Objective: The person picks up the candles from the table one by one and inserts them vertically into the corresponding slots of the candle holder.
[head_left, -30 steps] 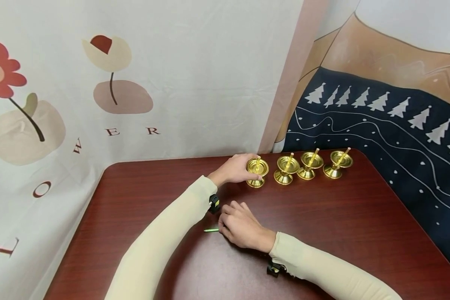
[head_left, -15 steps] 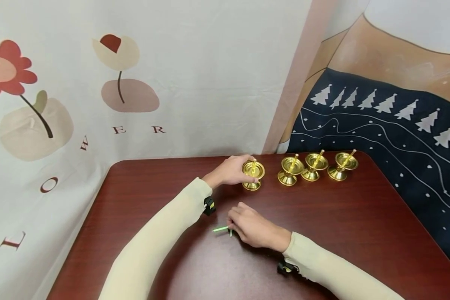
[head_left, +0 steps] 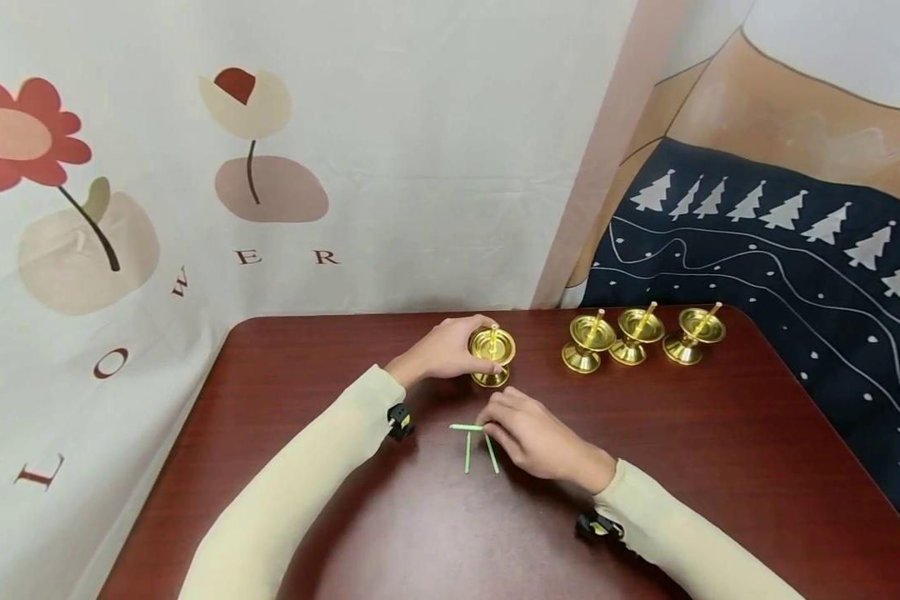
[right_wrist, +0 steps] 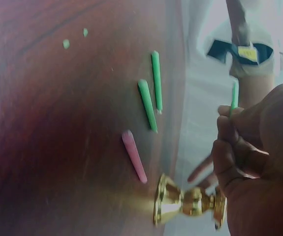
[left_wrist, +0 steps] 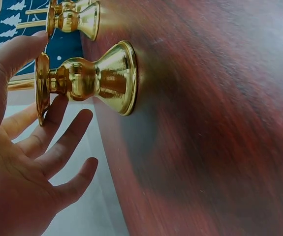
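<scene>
**Level green stick [head_left: 465,427], upright brass holder [head_left: 499,350]**

Our left hand [head_left: 446,348], nearer the brass holder, pinches it at the rim. The green stick is on our near side of it, long axis pointing left; our right hand [head_left: 537,435] pinches the stick's right end.

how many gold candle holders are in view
4. One gold candle holder is in the left hand. Three stand near the table's far edge, toward the right: the left one, middle one and right one. None seems hidden.
</scene>
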{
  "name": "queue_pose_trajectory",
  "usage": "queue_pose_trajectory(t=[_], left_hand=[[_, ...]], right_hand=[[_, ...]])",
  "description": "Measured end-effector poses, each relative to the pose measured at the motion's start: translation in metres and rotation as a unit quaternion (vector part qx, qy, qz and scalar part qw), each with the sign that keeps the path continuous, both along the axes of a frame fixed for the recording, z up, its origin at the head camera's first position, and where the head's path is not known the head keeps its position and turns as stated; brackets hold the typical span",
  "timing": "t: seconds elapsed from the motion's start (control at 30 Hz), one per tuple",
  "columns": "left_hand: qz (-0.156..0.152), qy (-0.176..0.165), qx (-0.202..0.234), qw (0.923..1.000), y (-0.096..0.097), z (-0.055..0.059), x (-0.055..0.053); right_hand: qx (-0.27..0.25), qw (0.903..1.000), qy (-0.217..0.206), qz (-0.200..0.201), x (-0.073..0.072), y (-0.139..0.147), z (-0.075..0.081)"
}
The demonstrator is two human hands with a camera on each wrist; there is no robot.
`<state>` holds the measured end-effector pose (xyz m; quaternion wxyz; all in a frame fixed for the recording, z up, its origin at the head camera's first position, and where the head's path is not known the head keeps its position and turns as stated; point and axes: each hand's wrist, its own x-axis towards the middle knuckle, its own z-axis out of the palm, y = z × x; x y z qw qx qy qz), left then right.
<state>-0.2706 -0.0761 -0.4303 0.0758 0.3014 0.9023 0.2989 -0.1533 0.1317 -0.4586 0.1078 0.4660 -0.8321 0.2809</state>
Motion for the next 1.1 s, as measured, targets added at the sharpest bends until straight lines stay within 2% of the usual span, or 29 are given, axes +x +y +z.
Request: queue_pose_trajectory(t=[0.3,0.6,0.73,0.93,1.1], left_hand=[[0.000,0.010,0.025,0.9996,-0.017,-0.002,0.010],[0.014,-0.008,0.053,0.9984,-0.026,-0.007,0.020],[0.021,-0.029,0.079,0.9963,-0.029,-0.013,0.022],[0.023,-0.071,0.126,0.9892,-0.035,-0.018,0.026],[0.019,-0.112,0.173,0.9784,-0.038,-0.025,0.027]], right_hand=[[-0.078,0.9949,-0.031,-0.056,-0.014,0.007,0.011],[-0.153,0.9805,-0.083,-0.092,-0.035,0.003,0.015],[-0.187,0.9695,-0.117,-0.108,-0.042,0.001,0.016],[-0.234,0.9527,-0.150,-0.123,-0.055,-0.005,0.019],[-0.260,0.9424,-0.160,-0.136,-0.064,-0.011,0.024]])
